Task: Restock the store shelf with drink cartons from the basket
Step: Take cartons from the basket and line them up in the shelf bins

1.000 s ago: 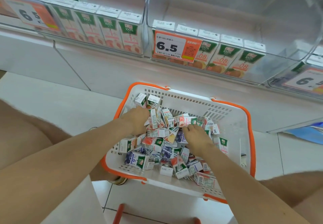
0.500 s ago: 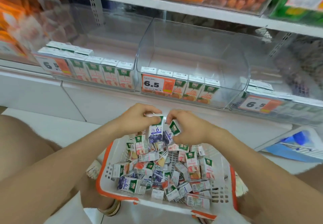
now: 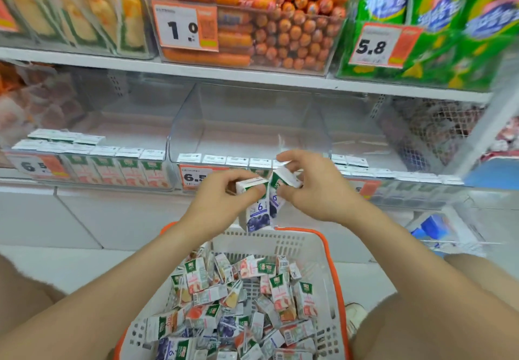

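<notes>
Drink cartons (image 3: 255,213), two blueberry ones, hang above the basket's (image 3: 295,244) far rim, near the shelf's (image 3: 252,140) front edge; my left hand (image 3: 224,194) curls round one upright, my right hand (image 3: 311,191) pinches the other tilted, I judge to square them before shelving

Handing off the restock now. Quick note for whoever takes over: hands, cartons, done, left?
Left hand: grips a purple carton, upright, above the far rim of the basket.
Right hand: pinches a second carton, tilted, beside the first.
Basket: a jumble of loose cartons, mixed flavours.
Shelf: the middle bin holds one front row, with room behind.
Done: two cartons picked up, neither shelved.
Left: shelve both, then work through the basket. Which bin takes purple is too blurred to tell.
</notes>
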### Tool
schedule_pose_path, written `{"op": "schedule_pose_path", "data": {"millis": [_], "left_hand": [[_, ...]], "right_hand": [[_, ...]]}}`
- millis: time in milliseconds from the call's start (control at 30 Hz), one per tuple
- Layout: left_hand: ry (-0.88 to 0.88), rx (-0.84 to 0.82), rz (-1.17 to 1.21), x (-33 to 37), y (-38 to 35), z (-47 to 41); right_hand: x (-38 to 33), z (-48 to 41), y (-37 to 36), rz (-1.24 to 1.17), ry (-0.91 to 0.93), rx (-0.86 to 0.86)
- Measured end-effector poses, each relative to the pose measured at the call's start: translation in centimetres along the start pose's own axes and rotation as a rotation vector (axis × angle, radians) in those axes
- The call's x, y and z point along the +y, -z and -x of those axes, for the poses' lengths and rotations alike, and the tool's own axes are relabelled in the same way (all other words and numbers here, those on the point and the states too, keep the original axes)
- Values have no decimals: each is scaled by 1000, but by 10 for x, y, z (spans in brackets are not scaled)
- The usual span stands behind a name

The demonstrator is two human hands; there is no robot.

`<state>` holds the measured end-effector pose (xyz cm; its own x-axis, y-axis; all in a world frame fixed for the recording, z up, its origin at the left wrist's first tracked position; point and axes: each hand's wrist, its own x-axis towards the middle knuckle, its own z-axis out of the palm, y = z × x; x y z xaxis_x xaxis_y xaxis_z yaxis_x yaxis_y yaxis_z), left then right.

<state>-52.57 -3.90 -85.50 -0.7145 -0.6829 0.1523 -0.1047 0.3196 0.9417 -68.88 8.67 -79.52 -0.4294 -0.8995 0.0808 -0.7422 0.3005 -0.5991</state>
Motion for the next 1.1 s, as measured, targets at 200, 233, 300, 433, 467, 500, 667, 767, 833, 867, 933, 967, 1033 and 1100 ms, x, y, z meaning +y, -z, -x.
{"op": "schedule_pose_path", "data": {"millis": [200,233,300,433,467,500,667,767,833,867,933,967,1033,1100], "left_hand": [[-91,79,55,46,-61,-47],[-107,73,47,51,-72,-55],[-157,42,19,60,-91,-69],[-249,-40,-88,71,-120,-87],[-255,-44,-103,71,-126,-91],[-255,-35,-111,70,-131,-96],[-261,62,-115,71,-147,-113],[-250,76,-102,74,-152,-120],[-236,79,-108,77,-158,-123],[-229,80,-112,78,-161,-125],[-221,81,-132,81,-168,-127],[-217,82,-145,82,-171,-129],[-211,88,-168,84,-176,-130],[-214,93,-190,87,-179,-132]], "right_hand": [[43,-7,74,66,-88,356],[53,-12,84,86,-97,376],[74,-24,102,154,-111,382],[120,-40,121,411,-141,320],[134,-40,121,474,-152,291],[147,-39,120,532,-165,253],[198,-41,121,468,-151,12],[204,-46,126,309,-154,-102],[202,-50,126,247,-204,-150],[201,-52,124,241,-221,-177],[201,-57,117,258,-232,-221],[201,-59,115,260,-225,-221],[196,-58,114,232,-188,-127],[186,-54,121,64,-113,67]]}}
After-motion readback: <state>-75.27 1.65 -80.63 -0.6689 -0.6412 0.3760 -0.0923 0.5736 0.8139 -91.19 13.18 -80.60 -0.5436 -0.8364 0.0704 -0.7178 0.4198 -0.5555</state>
